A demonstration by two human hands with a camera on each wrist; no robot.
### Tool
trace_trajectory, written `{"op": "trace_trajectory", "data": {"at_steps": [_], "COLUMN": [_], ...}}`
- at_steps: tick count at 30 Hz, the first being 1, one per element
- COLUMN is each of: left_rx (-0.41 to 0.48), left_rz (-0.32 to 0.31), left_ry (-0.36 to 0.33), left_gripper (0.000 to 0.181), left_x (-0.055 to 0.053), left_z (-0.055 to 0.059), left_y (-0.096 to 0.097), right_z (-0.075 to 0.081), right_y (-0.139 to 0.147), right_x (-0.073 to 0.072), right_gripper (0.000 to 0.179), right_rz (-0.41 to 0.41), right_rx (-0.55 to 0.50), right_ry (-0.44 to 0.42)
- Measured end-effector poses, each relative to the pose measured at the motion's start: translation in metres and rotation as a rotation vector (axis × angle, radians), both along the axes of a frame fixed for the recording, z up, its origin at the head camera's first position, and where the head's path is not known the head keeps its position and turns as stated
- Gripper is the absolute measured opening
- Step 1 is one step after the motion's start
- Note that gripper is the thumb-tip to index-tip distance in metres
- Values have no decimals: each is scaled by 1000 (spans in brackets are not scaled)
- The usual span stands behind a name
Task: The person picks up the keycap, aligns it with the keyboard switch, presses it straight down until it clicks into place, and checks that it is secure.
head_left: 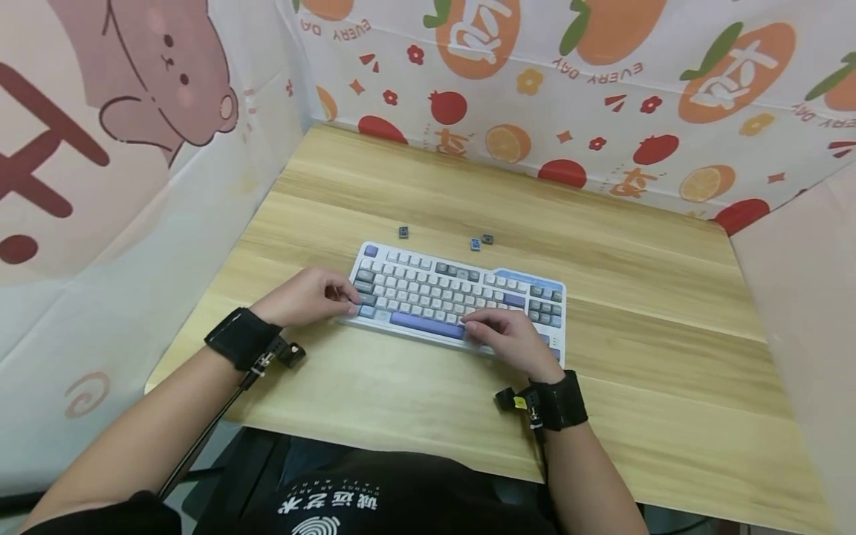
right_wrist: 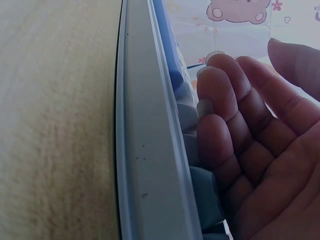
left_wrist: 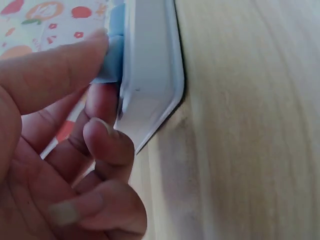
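Observation:
A white-framed keyboard (head_left: pixel 428 297) with white, grey and blue-purple keycaps lies on the table. My left hand (head_left: pixel 314 295) is at its front left corner. In the left wrist view, the thumb and a finger of that hand pinch a light-blue keycap (left_wrist: pixel 114 62) at the keyboard's edge, the other fingers curling below. My right hand (head_left: pixel 510 338) is over the front right part of the keyboard, by the right end of the long purple space bar (head_left: pixel 426 325). Its fingers (right_wrist: pixel 217 95) bend loosely close to the keys, with the thumb standing apart from them.
Behind the keyboard lie small square pieces: a dark one (head_left: pixel 403 232), a blue one (head_left: pixel 475 244) and another dark one (head_left: pixel 487 239). Printed cloth walls (head_left: pixel 414 82) enclose the wooden table (head_left: pixel 642 327) at the back and left. Black straps with small cameras circle both wrists.

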State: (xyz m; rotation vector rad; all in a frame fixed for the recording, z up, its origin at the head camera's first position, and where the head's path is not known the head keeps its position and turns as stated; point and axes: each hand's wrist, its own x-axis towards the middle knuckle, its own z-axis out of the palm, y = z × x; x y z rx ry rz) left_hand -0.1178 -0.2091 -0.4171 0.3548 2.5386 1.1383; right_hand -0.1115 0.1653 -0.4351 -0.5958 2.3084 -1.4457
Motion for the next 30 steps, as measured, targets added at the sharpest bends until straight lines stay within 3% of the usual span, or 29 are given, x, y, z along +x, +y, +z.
{"op": "trace_trajectory", "data": {"at_steps": [4, 8, 16, 26, 30], "left_rx": [37, 57, 88, 51, 36], "left_rz": [48, 51, 77, 66, 77], "left_ry": [-22, -4, -39, 27, 25], "left_gripper": [5, 6, 8, 6, 4], "left_x": [3, 1, 3, 7, 7], "left_z": [-1, -2, -5, -9, -10], "left_y": [-4, -4, -7, -4, -2], "right_z": [-2, -2, -2, 28, 26], "right_y": [-3, -1, -1, -8, -7], "right_x": [0, -1, -1, 10, 10], "right_gripper": [29, 26, 23, 24, 24], "right_rz": [4, -10, -25, -14, -13], "right_rx": [-6, -10, 26, 17, 19], "right_ry": [-19, -20, -30, -29, -32]}}
